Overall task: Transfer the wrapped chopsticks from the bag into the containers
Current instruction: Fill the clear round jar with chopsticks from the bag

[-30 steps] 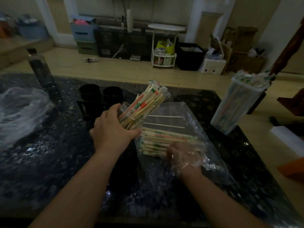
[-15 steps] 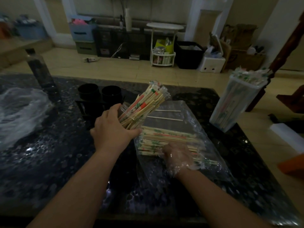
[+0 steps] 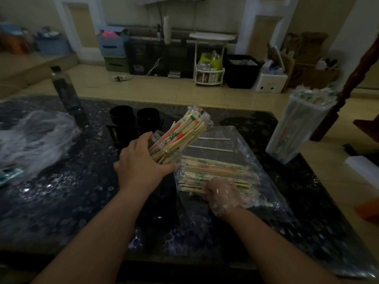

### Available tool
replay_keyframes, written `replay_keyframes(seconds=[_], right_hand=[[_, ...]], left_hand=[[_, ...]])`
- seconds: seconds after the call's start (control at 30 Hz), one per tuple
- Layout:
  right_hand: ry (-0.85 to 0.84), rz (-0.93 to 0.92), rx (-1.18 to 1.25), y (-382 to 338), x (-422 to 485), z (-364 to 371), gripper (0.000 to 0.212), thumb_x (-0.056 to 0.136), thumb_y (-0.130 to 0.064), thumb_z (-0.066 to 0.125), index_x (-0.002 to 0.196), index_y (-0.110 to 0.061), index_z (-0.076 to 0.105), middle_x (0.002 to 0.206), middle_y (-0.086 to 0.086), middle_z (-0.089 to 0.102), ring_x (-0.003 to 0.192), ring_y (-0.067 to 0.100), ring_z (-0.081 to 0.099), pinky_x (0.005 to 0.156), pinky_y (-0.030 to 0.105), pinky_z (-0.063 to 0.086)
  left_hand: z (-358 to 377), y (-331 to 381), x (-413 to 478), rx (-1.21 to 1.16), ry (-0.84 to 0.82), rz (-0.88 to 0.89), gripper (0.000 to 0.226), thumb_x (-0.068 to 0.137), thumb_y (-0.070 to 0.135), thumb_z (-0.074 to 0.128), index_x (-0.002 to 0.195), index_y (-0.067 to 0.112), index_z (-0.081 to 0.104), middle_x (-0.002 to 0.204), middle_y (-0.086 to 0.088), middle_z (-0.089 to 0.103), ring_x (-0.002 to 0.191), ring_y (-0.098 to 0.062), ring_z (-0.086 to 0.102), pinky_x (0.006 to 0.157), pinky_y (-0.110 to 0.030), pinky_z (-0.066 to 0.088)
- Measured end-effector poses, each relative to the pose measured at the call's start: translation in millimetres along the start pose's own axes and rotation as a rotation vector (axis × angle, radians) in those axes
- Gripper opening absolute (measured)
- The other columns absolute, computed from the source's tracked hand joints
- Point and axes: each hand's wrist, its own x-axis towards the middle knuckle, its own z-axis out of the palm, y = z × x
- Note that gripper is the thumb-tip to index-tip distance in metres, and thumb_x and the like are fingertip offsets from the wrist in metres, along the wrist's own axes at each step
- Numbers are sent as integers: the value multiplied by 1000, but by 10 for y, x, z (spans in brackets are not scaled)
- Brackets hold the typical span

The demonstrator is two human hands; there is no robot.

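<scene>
Left hand point(image 3: 141, 167) is gripping the clear jar point(image 3: 155, 138), fingers point(image 3: 143, 138) wrapped round its wall, tilting it so the mouth is pointing up and right, over the bag point(image 3: 235, 140). The jar is carrying a loose fan of loaded sticks point(image 3: 180, 136) that are poking well out of the mouth. Right hand point(image 3: 222, 194) is sitting inside the bag, visible through the film, with its fingers point(image 3: 207, 187) curling round a few of the wrapped chopsticks point(image 3: 215, 169) at the near edge of the stack; the count is not readable through the plastic. The rest of the stack is lying flat in the bag on the desk point(image 3: 61, 201), just right of the jar. Tall clear container point(image 3: 295, 132) at the right desk edge is looking full; two black cups point(image 3: 134, 117) are standing behind the jar. Step in hand, as a judgement: pulling a bundle out and feeding it into the jar. Doing it well is likely coming down to taking a small bundle with ends aligned and drawing it out along the stick axis, back the way the hand is entering, so the wrappers are not snagging the film. Then sliding it in parallel to the loaded sticks, along the low side of the mouth. The jar is looking near capacity, so forcing a big bundle is risking pushing loaded sticks out.
</scene>
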Motion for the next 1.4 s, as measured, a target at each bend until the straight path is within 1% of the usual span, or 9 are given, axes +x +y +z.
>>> replay_keyframes(seconds=[0.1,0.23,0.4,0.5,0.6,0.8,0.9,1.1,1.4], right_hand=[[-10,30,150,-16,-37,18,23,99,-26,53,107,-15,71,110,5,67,109,24,61,81,26,41],[-105,46,126,-19,-29,-14,19,100,-23,50,110,-22,66,112,1,60,111,19,57,95,27,43],[2,61,-95,-106,-63,14,37,74,-47,74,99,-20,72,102,7,70,99,31,67,88,38,51],[-104,35,-128,-134,-131,-45,36,92,-36,50,121,-18,64,124,10,63,121,30,56,105,40,42],[-17,104,-103,-88,-162,-50,30,98,-30,43,122,-25,60,134,1,53,127,23,46,108,34,34],[-48,26,-236,-138,-344,-303,32,101,-26,36,128,-27,53,123,6,61,111,29,59,87,39,47],[-181,57,-226,-171,-438,-506,34,98,-29,47,131,-26,54,129,9,60,115,31,59,94,40,46],[-287,-9,-219,-281,-569,-954,31,86,-40,64,110,-21,67,110,6,66,101,28,62,81,34,47],[498,-426,-228,-396,-672,-1304,31,88,-43,53,72,-20,65,64,-4,61,59,23,56,54,27,32]], left_hand=[[-11,-33,-8,0,-9,6,104,53,65,82,142,37,35,134,2,49,123,-27,44,97,-50,39],[-7,-35,-29,-4,-34,2,104,53,65,82,141,37,35,134,3,49,122,-27,45,97,-49,39],[-16,-33,-71,1,-47,9,103,54,65,82,141,36,35,131,3,50,120,-26,46,96,-50,41],[-37,-42,-106,-8,-41,12,103,54,66,82,141,38,35,131,4,50,121,-26,46,96,-51,41],[-45,-40,-138,-12,-49,20,103,54,66,82,141,37,34,132,4,49,121,-26,45,96,-51,40],[-66,-24,-180,-13,-97,33,103,51,60,86,136,32,35,127,1,49,116,-25,49,96,-51,44],[-64,-21,-190,0,-127,38,102,50,56,88,134,32,34,126,0,49,114,-25,51,95,-51,45],[-55,-73,-212,-5,-143,25,99,46,57,87,127,38,34,120,3,62,108,-26,57,91,-49,49],[-10,-87,-143,93,-146,43,116,51,61,86,147,40,24,134,-1,56,120,-31,50,95,-50,46]])
